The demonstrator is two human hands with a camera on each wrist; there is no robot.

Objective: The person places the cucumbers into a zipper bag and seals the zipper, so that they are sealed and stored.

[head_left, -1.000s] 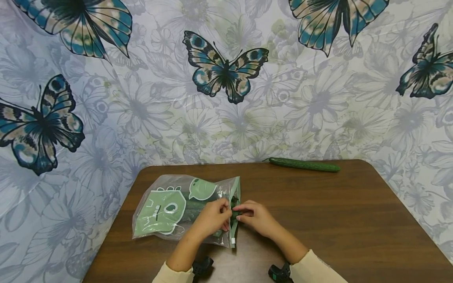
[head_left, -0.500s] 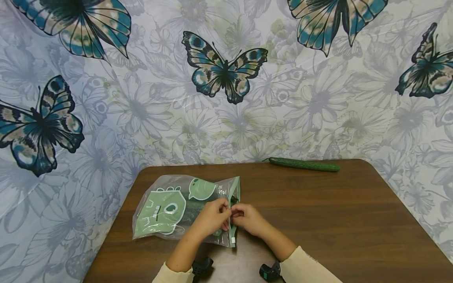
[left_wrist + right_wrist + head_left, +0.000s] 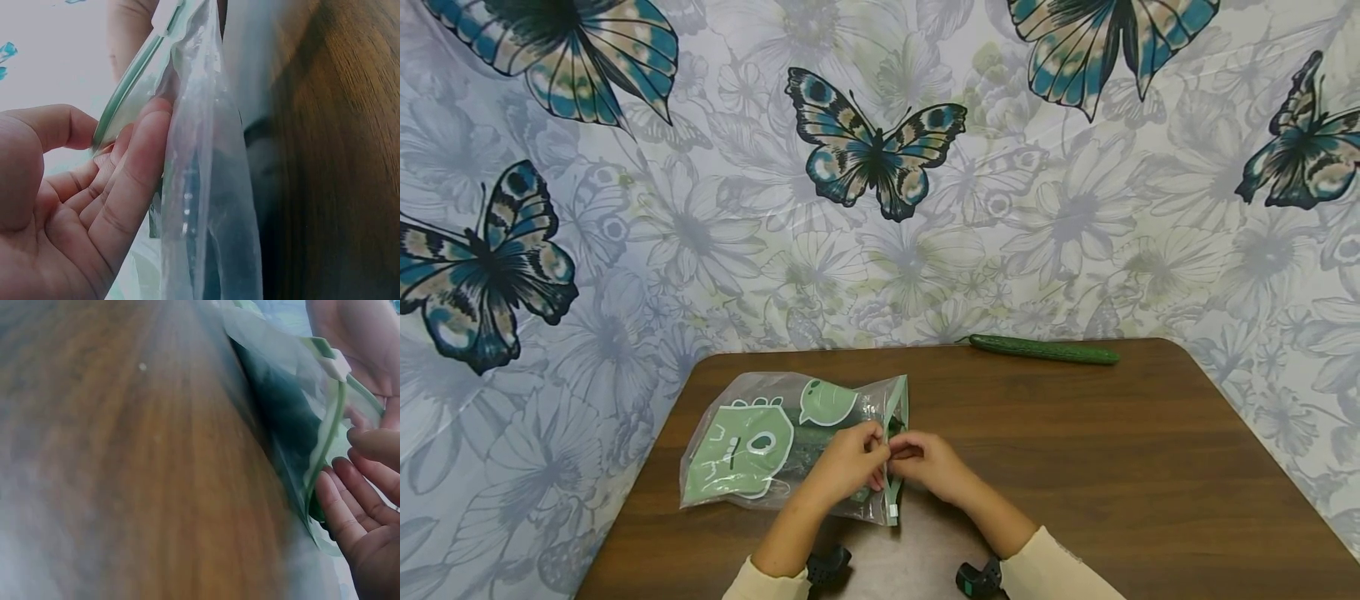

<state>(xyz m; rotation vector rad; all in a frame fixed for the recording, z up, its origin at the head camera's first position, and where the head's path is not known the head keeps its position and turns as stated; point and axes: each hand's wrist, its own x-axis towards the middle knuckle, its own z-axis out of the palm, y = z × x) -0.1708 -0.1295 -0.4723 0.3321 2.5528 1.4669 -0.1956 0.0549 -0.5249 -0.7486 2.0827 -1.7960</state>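
Note:
A clear slider zip bag [image 3: 756, 446] with green cartoon prints lies at the table's left side, its mouth facing right. Dark green cucumber skin [image 3: 808, 440] shows through the plastic. My left hand [image 3: 848, 458] pinches the green zip edge [image 3: 128, 84] between thumb and fingers, keeping the mouth parted. At that mouth, my right hand [image 3: 932, 467] has its fingertips against the zip edge and the dark cucumber end [image 3: 316, 509], thumb apart from the fingers. The white slider [image 3: 892, 514] sits at the zip's near end.
Another cucumber [image 3: 1045, 349] lies along the far edge of the brown wooden table [image 3: 1097, 467]. Behind the table hangs a butterfly-print cloth [image 3: 880, 275]. Black wrist devices [image 3: 829, 565] sit close over the near part of the table.
My right hand has moved left to the bag mouth, and the cucumber end that stuck out there is now hidden from the head view. My left hand has stayed put.

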